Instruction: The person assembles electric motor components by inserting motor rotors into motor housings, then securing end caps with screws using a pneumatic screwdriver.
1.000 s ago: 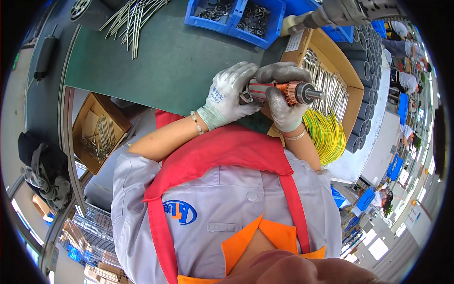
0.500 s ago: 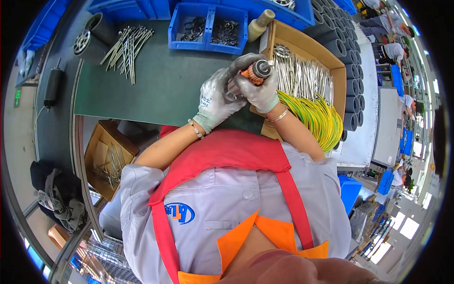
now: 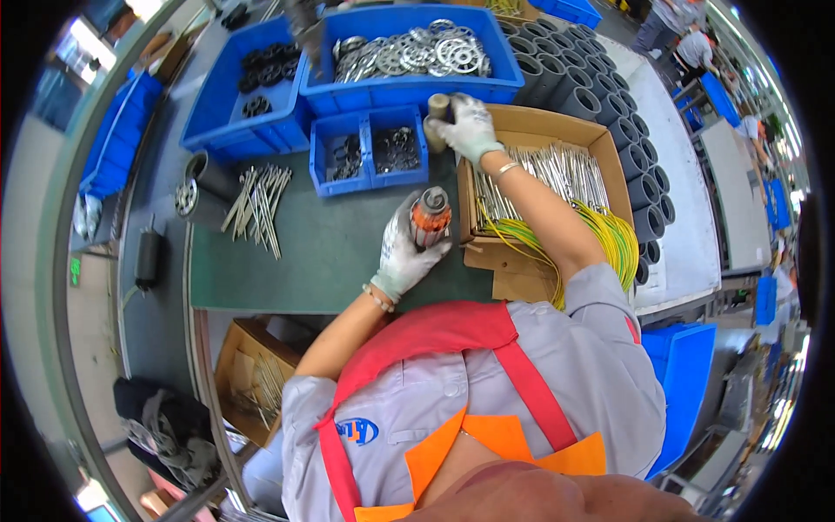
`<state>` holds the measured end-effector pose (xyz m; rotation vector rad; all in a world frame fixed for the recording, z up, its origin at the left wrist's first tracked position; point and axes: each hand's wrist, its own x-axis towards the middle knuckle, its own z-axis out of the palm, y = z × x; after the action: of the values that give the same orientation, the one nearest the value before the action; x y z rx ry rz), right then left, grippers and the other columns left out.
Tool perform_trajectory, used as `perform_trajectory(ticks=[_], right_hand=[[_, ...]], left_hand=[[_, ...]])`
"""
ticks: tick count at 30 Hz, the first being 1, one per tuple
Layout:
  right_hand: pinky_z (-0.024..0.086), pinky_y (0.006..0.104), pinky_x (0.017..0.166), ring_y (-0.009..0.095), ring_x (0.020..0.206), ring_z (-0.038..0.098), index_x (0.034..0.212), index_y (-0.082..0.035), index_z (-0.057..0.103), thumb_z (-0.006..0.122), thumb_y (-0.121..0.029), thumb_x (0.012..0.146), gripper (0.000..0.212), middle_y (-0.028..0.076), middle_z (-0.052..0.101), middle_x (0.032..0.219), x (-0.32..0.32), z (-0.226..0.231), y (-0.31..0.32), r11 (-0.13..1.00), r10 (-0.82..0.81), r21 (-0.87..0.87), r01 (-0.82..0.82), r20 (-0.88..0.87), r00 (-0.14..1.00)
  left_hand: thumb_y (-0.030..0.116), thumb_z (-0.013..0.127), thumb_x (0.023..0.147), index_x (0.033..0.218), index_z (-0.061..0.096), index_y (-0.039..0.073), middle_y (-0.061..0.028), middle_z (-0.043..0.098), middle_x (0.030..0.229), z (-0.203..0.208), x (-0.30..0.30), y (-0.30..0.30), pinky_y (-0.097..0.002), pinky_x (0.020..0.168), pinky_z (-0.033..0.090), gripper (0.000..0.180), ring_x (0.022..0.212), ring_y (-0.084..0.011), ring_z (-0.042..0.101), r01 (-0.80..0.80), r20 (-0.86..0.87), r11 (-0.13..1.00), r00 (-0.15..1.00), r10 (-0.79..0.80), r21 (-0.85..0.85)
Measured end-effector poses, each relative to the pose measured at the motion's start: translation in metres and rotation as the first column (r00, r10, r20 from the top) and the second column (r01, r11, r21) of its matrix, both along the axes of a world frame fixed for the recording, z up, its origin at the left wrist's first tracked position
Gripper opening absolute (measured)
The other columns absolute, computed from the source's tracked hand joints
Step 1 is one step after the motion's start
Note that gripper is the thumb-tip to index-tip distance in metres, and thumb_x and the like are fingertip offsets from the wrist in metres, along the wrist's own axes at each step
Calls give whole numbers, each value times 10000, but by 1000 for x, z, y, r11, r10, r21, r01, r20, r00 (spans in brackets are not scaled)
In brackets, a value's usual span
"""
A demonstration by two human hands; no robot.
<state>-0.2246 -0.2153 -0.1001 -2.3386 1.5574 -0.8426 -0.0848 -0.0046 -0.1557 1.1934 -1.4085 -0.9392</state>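
My left hand (image 3: 403, 248), in a grey-white work glove, is closed round a motor armature (image 3: 430, 217) with orange copper windings, held upright above the green bench mat. Its dark, metallic end points up. Farther off, my gloved right hand (image 3: 472, 130) is at a beige stepped cylinder (image 3: 437, 135), a block with a narrower neck. Thumb and fingers close on either side of its neck. This cylinder stands between the small two-part blue bin (image 3: 339, 184) of dark small parts and the cardboard box (image 3: 613, 161) of metal rods.
A large blue bin (image 3: 417, 94) of metal rings stands behind, beside another blue bin (image 3: 200, 122) with black parts. Loose rods (image 3: 259, 209) lie left, near dark tubes (image 3: 209, 178). Yellow-green wires (image 3: 617, 252) drape over the cardboard box. Several grey tubes (image 3: 578, 103) stand right.
My right hand has left the armature and reached forward to the beige cylinder. My left hand alone now holds the armature. The view has shifted, showing more of the bins behind.
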Motion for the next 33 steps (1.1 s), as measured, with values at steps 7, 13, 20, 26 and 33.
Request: perform_trajectory(ticks=[7,13,20,26,33], right_hand=[[514,380,857,326,910,654,1103,-13,605,761,-374,774,512,184,657,994,-24,146,66,902,425,-267,-339,682,595],[530,409,718,353,819,662,994,-13,601,791,-357,699,491,181,637,887,-13,167,126,782,623,-352,-515,465,629],[528,391,841,320,980,655,1133,-23,583,759,-409,758,566,158,651,1025,-60,129,134,810,581,-205,-550,408,704],[531,361,900,267,1011,676,1259,-6,582,715,-210,829,494,167,678,1147,-206,129,134,998,36,26,-55,471,882],[522,404,883,309,1009,667,1228,-60,608,663,-299,894,414,140,687,1121,-342,74,156,750,-661,-23,662,22,750]], left_hand=[[79,785,702,1220,493,-3,-103,617,1081,-39,5,-9,-349,905,489,601,962,-224,616,44,-96,999,994,-43,6],[80,802,752,1046,629,-21,-89,657,1024,-32,4,3,-330,868,485,356,937,-188,615,-71,-179,997,981,76,33],[25,743,820,1310,435,-21,-107,595,1173,-40,10,7,-326,894,507,580,980,-194,612,-25,-126,992,991,40,120],[98,774,787,1416,373,-22,-130,454,1401,-15,-10,6,-359,1043,408,755,1204,-212,498,-44,-204,999,978,49,29],[58,767,775,1436,361,-8,-110,472,1365,-12,-4,2,-345,1040,405,778,1188,-205,500,2,-142,998,990,7,62]])
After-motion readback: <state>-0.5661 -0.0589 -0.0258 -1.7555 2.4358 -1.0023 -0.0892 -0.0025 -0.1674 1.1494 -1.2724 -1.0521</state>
